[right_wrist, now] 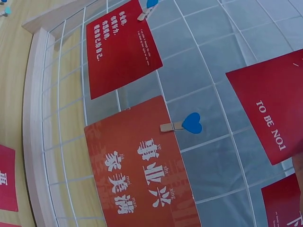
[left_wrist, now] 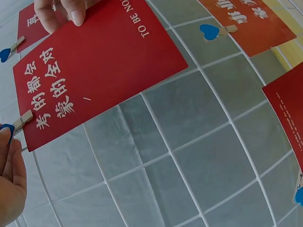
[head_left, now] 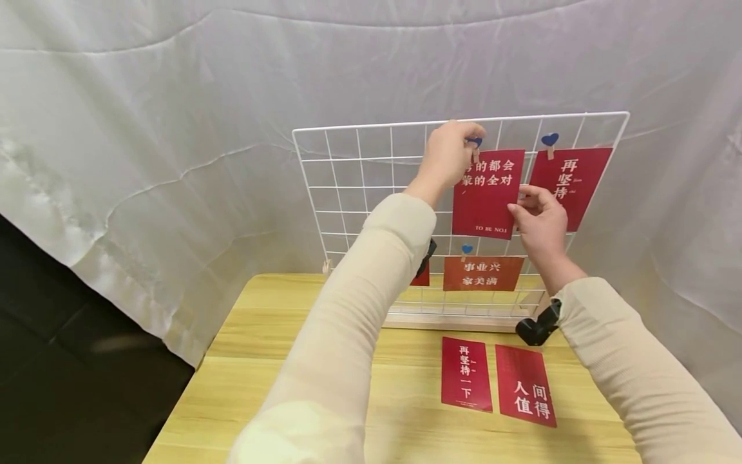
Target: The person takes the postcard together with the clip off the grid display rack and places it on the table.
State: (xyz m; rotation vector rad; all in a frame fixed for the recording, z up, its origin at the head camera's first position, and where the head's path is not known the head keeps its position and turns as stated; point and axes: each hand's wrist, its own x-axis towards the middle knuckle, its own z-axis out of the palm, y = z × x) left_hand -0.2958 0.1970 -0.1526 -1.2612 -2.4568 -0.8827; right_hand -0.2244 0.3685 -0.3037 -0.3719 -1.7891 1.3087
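A red card [head_left: 487,209] with white characters and "TO BE NO.1" along its bottom lies against the upper part of a white wire grid [head_left: 342,187]. My left hand [head_left: 447,154] pinches a wooden clothespin [left_wrist: 22,120] with a blue heart at the card's top left corner. The card's right edge is held between the thumb and fingers of my right hand [head_left: 542,222]. In the left wrist view, the clothespin's tip overlaps the card's edge. Just right of it, another red card [head_left: 585,174] hangs from a blue-heart clothespin [head_left: 550,145].
Lower on the grid hang an orange card [head_left: 484,274] and a red card [right_wrist: 120,52], each with a blue-heart clothespin. The grid stands in a wooden base [head_left: 452,320] on a wooden table [head_left: 261,335]. Two red cards [head_left: 466,374] lie in front. Pale curtain [head_left: 232,96] hangs behind.
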